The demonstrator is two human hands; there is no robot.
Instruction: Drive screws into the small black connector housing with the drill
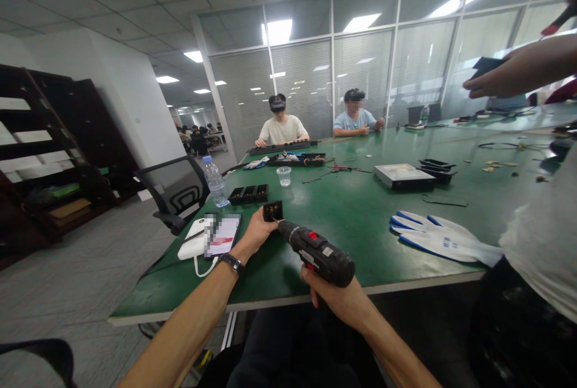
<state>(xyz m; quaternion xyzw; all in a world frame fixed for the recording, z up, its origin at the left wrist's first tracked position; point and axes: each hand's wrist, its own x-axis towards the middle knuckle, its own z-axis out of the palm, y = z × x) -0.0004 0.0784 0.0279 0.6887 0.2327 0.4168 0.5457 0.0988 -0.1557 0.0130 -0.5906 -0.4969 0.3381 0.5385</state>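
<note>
Head cam, with the clock centred on the small black part in the left hand. Containers first: a long black tray at 1 o'clock has a jumble of cables in it. Clear plastic cup just past 12. At 10 there's a black three-bay case, bays too dark to read, and a blue-capped bottle just beyond it; can't tell how full. Shallow black trays sit far off between 2 and 3.

Grip-wise, left fingers are closed round that part, metallic bits showing inside it, above the green table. Right hand is wrapped round the grip of a cordless drill at about 4:30, nose right by the part; can't tell if the tip's touching.
</note>
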